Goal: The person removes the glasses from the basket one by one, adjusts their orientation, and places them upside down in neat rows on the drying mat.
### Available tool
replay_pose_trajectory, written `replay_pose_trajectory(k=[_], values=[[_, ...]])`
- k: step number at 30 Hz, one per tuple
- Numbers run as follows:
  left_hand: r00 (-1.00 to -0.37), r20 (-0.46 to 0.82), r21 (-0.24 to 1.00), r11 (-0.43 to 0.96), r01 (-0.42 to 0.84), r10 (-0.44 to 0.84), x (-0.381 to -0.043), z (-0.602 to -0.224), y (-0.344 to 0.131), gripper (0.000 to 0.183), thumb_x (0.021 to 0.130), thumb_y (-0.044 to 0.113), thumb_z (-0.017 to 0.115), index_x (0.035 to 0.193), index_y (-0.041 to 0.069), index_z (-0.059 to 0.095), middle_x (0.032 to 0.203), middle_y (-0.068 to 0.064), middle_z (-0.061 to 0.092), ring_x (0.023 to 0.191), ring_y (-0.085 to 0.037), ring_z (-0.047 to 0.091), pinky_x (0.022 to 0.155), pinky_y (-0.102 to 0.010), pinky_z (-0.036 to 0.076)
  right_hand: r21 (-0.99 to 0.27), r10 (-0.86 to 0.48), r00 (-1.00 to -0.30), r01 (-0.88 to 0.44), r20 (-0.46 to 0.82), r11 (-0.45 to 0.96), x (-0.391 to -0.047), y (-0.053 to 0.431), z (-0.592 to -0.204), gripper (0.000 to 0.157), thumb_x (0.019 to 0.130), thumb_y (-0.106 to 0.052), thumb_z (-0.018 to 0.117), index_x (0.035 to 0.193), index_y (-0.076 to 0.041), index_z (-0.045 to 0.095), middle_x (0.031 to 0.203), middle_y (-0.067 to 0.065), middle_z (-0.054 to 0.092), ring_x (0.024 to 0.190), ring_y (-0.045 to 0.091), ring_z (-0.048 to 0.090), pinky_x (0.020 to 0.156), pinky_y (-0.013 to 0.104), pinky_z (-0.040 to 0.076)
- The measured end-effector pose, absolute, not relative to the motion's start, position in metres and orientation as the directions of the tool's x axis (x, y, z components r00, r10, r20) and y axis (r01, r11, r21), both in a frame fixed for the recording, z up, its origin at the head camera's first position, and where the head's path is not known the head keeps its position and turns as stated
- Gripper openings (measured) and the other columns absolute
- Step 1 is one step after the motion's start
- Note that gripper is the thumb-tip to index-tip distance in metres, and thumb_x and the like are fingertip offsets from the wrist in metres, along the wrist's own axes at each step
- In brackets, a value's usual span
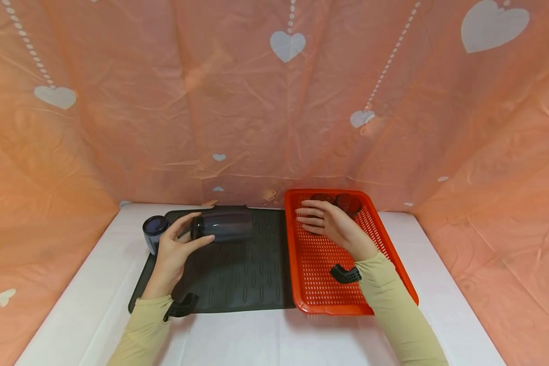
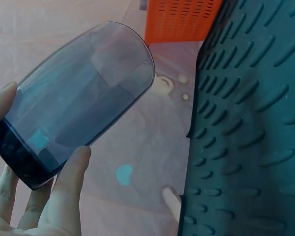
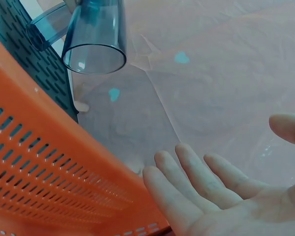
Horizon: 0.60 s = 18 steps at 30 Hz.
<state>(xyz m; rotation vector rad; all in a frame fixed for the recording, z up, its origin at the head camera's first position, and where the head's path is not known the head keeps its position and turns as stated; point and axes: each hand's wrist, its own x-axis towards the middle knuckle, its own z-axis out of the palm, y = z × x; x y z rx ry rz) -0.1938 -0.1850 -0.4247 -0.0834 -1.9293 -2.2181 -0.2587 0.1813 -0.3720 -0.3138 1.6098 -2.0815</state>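
Observation:
My left hand grips a clear blue-grey drinking glass near its thick dark base. The glass lies sideways in the air above the dark mat, its mouth pointing right. In the left wrist view, the thumb and fingers pinch the base end of the glass from both sides. A second blue glass stands upright at the mat's left back edge, just beyond the left hand. My right hand hovers over the red basket with fingers extended, holding nothing; in the right wrist view its palm is bare.
Two dark-looking glasses, one of them fully visible and the other partly behind the right hand, sit at the back of the basket. White cloth covers the table. An orange curtain with hearts rises behind and at both sides.

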Motion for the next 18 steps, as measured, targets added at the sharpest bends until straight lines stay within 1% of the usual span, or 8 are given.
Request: replay_pose_trajectory(k=[4,7,10,14,18], values=[[-0.978,0.175,0.972,-0.139,0.190,-0.113,-0.193,-0.426,-0.187,0.067,0.073,-0.005,0.080,0.133,0.009,0.055,0.125,-0.010,0.051,0.103,-0.017,0.064,0.077,-0.027,0.054,-0.953,-0.505,-0.857,0.232,-0.104,-0.197,-0.258,0.186,-0.374,0.051,0.106,-0.030,0.032,0.145,0.003,0.030,0.146,0.030,0.032,0.132,0.044,0.035,0.108,0.048,0.031],[-0.978,0.178,0.971,-0.140,0.193,-0.112,-0.193,-0.426,-0.188,0.067,0.074,-0.006,0.079,0.134,0.010,0.055,0.126,-0.010,0.050,0.105,-0.018,0.063,0.077,-0.028,0.054,-0.951,-0.506,-0.856,0.234,-0.102,-0.204,-0.257,0.189,-0.375,0.050,0.106,-0.029,0.031,0.145,0.003,0.030,0.146,0.030,0.030,0.132,0.044,0.034,0.108,0.048,0.031],[-0.974,0.189,0.971,-0.122,0.203,-0.121,-0.193,-0.425,-0.188,0.069,0.073,-0.007,0.079,0.135,0.011,0.054,0.131,-0.012,0.047,0.110,-0.016,0.059,0.079,-0.026,0.054,-0.949,-0.503,-0.859,0.232,-0.097,-0.215,-0.258,0.192,-0.376,0.050,0.106,-0.027,0.030,0.145,0.003,0.030,0.147,0.031,0.030,0.133,0.044,0.033,0.108,0.048,0.031],[-0.967,0.209,0.972,-0.082,0.222,-0.143,-0.192,-0.423,-0.189,0.071,0.072,-0.006,0.081,0.136,0.012,0.053,0.137,-0.014,0.045,0.114,-0.015,0.055,0.081,-0.023,0.052,-0.948,-0.499,-0.863,0.218,-0.076,-0.233,-0.258,0.198,-0.375,0.054,0.106,-0.028,0.029,0.147,0.006,0.025,0.147,0.031,0.028,0.134,0.044,0.031,0.108,0.049,0.030],[-0.965,0.206,0.975,-0.052,0.217,-0.159,-0.190,-0.422,-0.190,0.072,0.071,-0.005,0.081,0.134,0.012,0.051,0.132,-0.012,0.049,0.115,-0.017,0.053,0.081,-0.022,0.051,-0.949,-0.496,-0.865,0.215,-0.074,-0.233,-0.257,0.205,-0.374,0.057,0.106,-0.030,0.030,0.148,0.006,0.020,0.149,0.030,0.026,0.134,0.041,0.033,0.108,0.050,0.029]])
